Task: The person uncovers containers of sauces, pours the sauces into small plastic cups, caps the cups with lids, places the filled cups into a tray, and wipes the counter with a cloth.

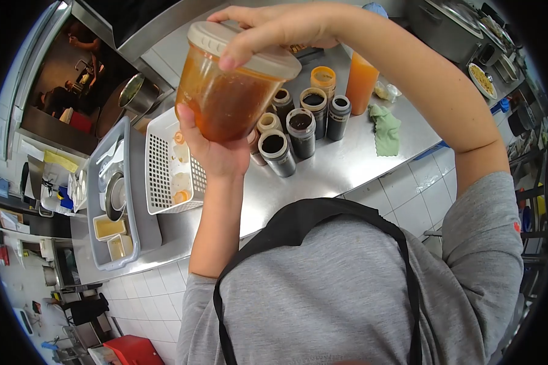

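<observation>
A clear plastic container (216, 91) of reddish-brown sauce is held up tilted, over the steel counter (341, 167). My left hand (221, 155) grips it from below, thumb up its side. My right hand (277, 33) is closed over the rim of its pale lid (265, 61), which sits on top. Just beyond stands a group of open squeeze bottles, several filled with dark sauce, such as the front bottle (277, 157). One bottle (324, 81) has an orange collar. A taller bottle (360, 85) of orange sauce stands to their right.
A white perforated basket (164, 182) holding orange caps stands on the left. Beside it, a grey tub (134, 225) contains bowls and small containers. A green cloth (385, 131) lies near the counter's right part. A metal pot (139, 94) stands at the back left.
</observation>
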{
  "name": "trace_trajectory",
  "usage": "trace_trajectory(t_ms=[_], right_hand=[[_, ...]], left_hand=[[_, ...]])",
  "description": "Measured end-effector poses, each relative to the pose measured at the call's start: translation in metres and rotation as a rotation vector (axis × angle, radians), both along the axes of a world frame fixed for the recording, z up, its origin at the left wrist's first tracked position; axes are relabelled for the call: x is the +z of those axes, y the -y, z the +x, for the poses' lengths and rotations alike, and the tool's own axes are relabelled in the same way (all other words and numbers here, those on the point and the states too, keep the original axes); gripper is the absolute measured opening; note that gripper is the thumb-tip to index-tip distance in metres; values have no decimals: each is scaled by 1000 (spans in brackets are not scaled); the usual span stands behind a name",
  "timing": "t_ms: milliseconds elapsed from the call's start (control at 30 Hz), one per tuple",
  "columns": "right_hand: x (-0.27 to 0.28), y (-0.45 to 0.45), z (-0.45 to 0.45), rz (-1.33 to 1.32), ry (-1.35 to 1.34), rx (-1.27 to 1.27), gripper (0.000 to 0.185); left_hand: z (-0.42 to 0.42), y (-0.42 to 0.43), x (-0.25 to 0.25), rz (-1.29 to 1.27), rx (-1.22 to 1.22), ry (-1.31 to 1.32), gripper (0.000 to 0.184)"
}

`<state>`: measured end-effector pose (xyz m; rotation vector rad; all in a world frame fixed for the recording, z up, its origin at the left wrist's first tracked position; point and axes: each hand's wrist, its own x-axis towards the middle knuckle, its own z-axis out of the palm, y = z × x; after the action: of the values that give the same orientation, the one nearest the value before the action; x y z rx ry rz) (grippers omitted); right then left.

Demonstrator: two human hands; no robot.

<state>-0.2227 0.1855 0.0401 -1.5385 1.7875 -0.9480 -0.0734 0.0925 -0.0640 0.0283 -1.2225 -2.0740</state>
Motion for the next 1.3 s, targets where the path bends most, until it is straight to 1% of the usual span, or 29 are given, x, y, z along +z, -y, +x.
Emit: trace_trajectory(t_ms=[33,100,133,167,200,267,300,367,467,533,567,600,633,667,700,733,800,833,867,933,967,1000,1067,1133,1167,1200,1233,1267,1300], right_hand=[[-3,-5,5,-44,14,-139,96],[-10,-11,2,-72,41,-128,97],[-10,-13,2,-93,65,-109,98],[-9,-15,3,-151,-133,-73,98],[-9,-17,3,-151,-133,-72,98],[-6,-18,3,-232,-447,58,94],[-5,-20,4,-233,-446,55,94],[1,-26,11,-366,-684,174,93],[8,-41,20,-402,-666,224,93],[3,-53,22,-403,-667,223,92],[1,-60,23,-404,-668,229,92],[0,-67,26,-405,-671,226,92],[-1,-74,28,-371,-691,240,96],[-1,-81,29,-335,-709,252,100],[6,-94,27,-357,-739,239,101],[13,-107,24,-378,-769,225,103],[20,-155,3,-347,-651,-87,83],[10,-180,-14,-376,-565,-211,85],[-13,-212,-39,-455,-387,-348,88],[-87,-270,-89,-671,69,-570,94],[-139,-296,-115,-850,395,-603,91],[-175,-299,-108,-972,568,-756,82],[-244,-311,-114,-1078,913,-893,78],[-295,-311,-114,-1137,932,-1112,67],[-315,-311,-115,-1132,940,-1104,67],[-332,-312,-116,-1036,974,-1261,68],[-335,-306,-112,-931,1003,-1414,69],[-333,-304,-112,-924,1011,-1406,69],[-328,-305,-114,-719,814,-1457,76]], left_hand=[[-3,-3,0,31,-8,18,70],[-7,-5,1,58,-24,38,69],[-8,-3,3,180,-117,74,68],[-9,-2,3,304,-208,111,68],[-10,-3,1,305,-207,111,68],[-12,-1,-5,395,-334,90,67],[-13,-1,-8,379,-327,64,66],[-12,0,-5,359,-362,71,65],[-6,5,1,307,-432,68,64],[-4,15,-8,457,-666,59,65],[0,18,-15,427,-723,95,68],[1,16,-19,425,-726,94,68],[1,10,-22,412,-701,235,69],[3,11,-29,463,-753,288,69],[4,12,-35,515,-803,342,70],[6,14,-40,514,-812,344,70],[8,15,-45,555,-965,280,71],[12,12,-45,661,-972,225,74],[14,13,-46,664,-974,228,74],[18,19,-45,718,-984,185,80],[18,25,-45,716,-1008,162,81],[21,29,-46,720,-1002,156,81],[31,39,-46,680,-935,139,83],[40,47,-43,675,-903,125,83],[44,50,-40,662,-888,90,82],[48,52,-37,648,-873,54,82],[54,55,-36,639,-835,38,81],[58,57,-35,637,-823,39,81],[63,59,-35,639,-800,14,82]])
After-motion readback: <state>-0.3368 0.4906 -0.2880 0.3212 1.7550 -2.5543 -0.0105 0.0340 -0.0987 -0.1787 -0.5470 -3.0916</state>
